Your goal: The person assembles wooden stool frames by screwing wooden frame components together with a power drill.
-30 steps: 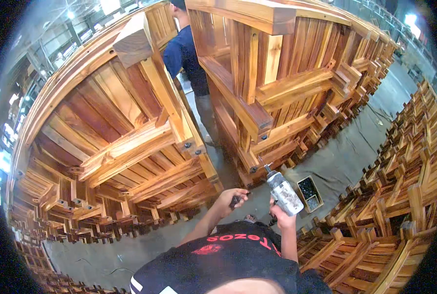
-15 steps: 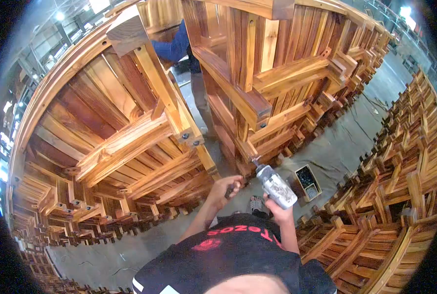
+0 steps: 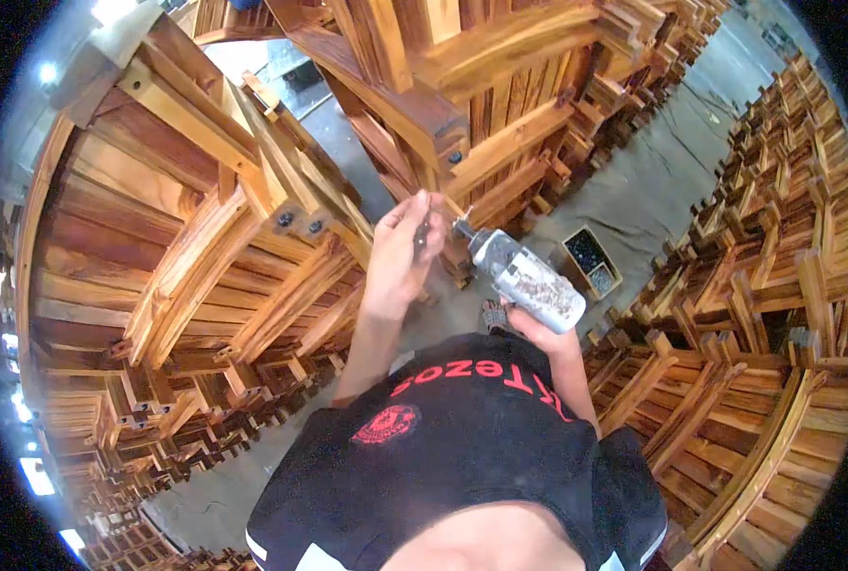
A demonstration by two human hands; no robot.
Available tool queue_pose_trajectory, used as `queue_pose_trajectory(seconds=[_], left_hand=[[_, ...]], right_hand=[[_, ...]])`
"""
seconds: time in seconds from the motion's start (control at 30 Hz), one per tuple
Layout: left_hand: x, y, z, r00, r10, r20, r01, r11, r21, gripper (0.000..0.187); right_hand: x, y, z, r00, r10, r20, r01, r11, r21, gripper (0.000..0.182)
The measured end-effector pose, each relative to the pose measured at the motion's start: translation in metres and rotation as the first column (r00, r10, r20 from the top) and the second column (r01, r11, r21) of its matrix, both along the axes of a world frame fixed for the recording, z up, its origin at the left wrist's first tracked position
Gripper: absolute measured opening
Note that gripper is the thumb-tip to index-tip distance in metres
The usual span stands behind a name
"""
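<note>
My right hand [image 3: 538,330] is wrapped round a power driver [image 3: 529,276] with a worn, pale, scuffed body. Its dark chuck and thin bit point up and left, toward my other hand. Just left of the bit, my left hand [image 3: 413,238] is raised with curled fingers, thumb and fingertips close together. Whatever it may hold is too small to make out. Beyond the hands stands a wooden frame [image 3: 443,133] with a dark bolt head in its leg end. At left, a slatted wooden piece [image 3: 196,257] shows two dark bolts at its corner.
On the floor to the right lies an open box [image 3: 591,262] with dark small parts in one compartment and greyish ones in another. Rows of stacked wooden furniture [image 3: 767,276] line the right side. A grey floor [image 3: 643,181] runs between the rows.
My left hand has risen, its fingers now near the driver's bit. The driver has shifted up and left. My view has tilted down, and the person in blue beyond the frames is almost out of sight.
</note>
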State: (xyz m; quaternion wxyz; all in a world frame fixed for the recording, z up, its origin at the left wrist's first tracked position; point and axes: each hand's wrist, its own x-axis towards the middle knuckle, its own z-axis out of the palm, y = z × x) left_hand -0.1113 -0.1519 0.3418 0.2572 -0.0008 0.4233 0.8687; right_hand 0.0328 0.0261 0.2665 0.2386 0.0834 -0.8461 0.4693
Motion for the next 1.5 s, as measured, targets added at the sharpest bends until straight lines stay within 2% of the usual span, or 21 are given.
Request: queue_pose_trajectory(seconds=[0.07, 0.1, 0.2, 0.23, 0.43, 0.5, 0.53, 0.57, 0.67, 0.7, 0.83, 0.93, 1.07, 1.13, 1.17, 1.27, 1.37, 1.5], left_hand=[[-0.003, 0.004, 0.005, 0.999, -0.003, 0.038, 0.003, 1.0, 0.022, 0.022], [-0.005, 0.005, 0.004, 0.999, -0.021, 0.032, 0.02, 0.999, 0.044, 0.022], [-0.007, 0.008, 0.008, 0.997, -0.072, 0.015, 0.071, 0.997, 0.042, 0.023], [-0.011, 0.007, 0.008, 0.995, -0.096, 0.0, 0.096, 0.995, 0.038, 0.024], [-0.021, 0.013, 0.013, 0.983, -0.173, -0.067, 0.163, 0.979, -0.126, 0.026], [-0.021, 0.018, 0.017, 0.978, -0.186, -0.099, 0.165, 0.968, -0.188, 0.026], [-0.017, 0.022, 0.02, 0.983, -0.159, -0.096, 0.143, 0.977, -0.158, 0.026], [-0.011, 0.028, 0.024, 0.987, -0.132, -0.092, 0.119, 0.985, -0.128, 0.027], [-0.005, 0.034, 0.027, 0.991, -0.117, -0.067, 0.114, 0.992, -0.056, 0.029], [-0.005, 0.034, 0.03, 0.99, -0.13, -0.057, 0.129, 0.991, -0.02, 0.029], [-0.005, 0.033, 0.03, 0.989, -0.149, -0.015, 0.149, 0.988, 0.044, 0.028], [-0.007, 0.032, 0.017, 0.985, -0.123, 0.119, 0.124, 0.992, -0.001, 0.029], [-0.012, 0.024, 0.009, 0.968, -0.165, 0.19, 0.145, 0.983, 0.117, 0.025], [-0.014, 0.02, 0.004, 0.984, -0.107, 0.141, 0.099, 0.993, 0.059, 0.025], [-0.015, 0.019, 0.003, 0.99, -0.088, 0.111, 0.085, 0.996, 0.031, 0.025], [-0.018, 0.013, 0.002, 0.997, -0.071, 0.033, 0.073, 0.996, -0.058, 0.025], [-0.017, 0.011, -0.002, 0.997, -0.076, 0.033, 0.078, 0.994, -0.078, 0.027], [-0.015, 0.012, -0.002, 0.993, -0.077, 0.091, 0.077, 0.997, 0.009, 0.03]], right_hand=[[0.0, 0.001, -0.008, 0.998, -0.056, -0.027, 0.058, 0.996, 0.063, 0.028], [-0.003, 0.005, -0.005, 0.997, -0.024, -0.078, 0.035, 0.988, 0.15, 0.029], [-0.007, 0.007, 0.003, 0.995, 0.072, -0.062, -0.076, 0.995, -0.067, 0.029], [-0.009, 0.01, 0.004, 0.989, 0.055, -0.139, -0.046, 0.997, 0.066, 0.029], [-0.012, 0.015, 0.004, 0.99, 0.085, -0.113, -0.099, 0.987, -0.126, 0.029], [-0.012, 0.017, -0.001, 0.992, 0.022, -0.121, -0.028, 0.998, -0.051, 0.03], [-0.011, 0.017, -0.004, 0.992, -0.007, -0.125, 0.006, 1.0, -0.013, 0.03], [-0.012, 0.013, 0.004, 0.999, 0.032, -0.034, -0.038, 0.98, -0.198, 0.031], [-0.013, 0.009, -0.013, 0.981, -0.175, -0.089, 0.18, 0.982, 0.049, 0.029], [-0.017, 0.007, 0.005, 0.962, -0.175, -0.209, 0.202, 0.973, 0.115, 0.026], [-0.026, 0.005, -0.013, 0.984, -0.157, -0.08, 0.152, 0.986, -0.072, 0.023], [-0.027, 0.004, -0.014, 0.991, -0.131, -0.021, 0.127, 0.983, -0.133, 0.021], [-0.023, 0.007, -0.001, 0.996, -0.091, -0.01, 0.086, 0.973, -0.214, 0.017], [-0.02, 0.009, 0.01, 0.998, -0.034, -0.056, 0.018, 0.964, -0.266, 0.016], [-0.02, 0.01, 0.007, 0.994, -0.064, -0.088, 0.047, 0.981, -0.186, 0.017], [-0.019, 0.009, 0.006, 0.997, -0.035, -0.062, 0.018, 0.968, -0.248, 0.019], [-0.016, 0.01, -0.013, 0.974, -0.152, -0.171, 0.163, 0.985, 0.052, 0.021], [-0.012, 0.012, -0.011, 0.994, -0.052, -0.097, 0.044, 0.996, -0.081, 0.024]])
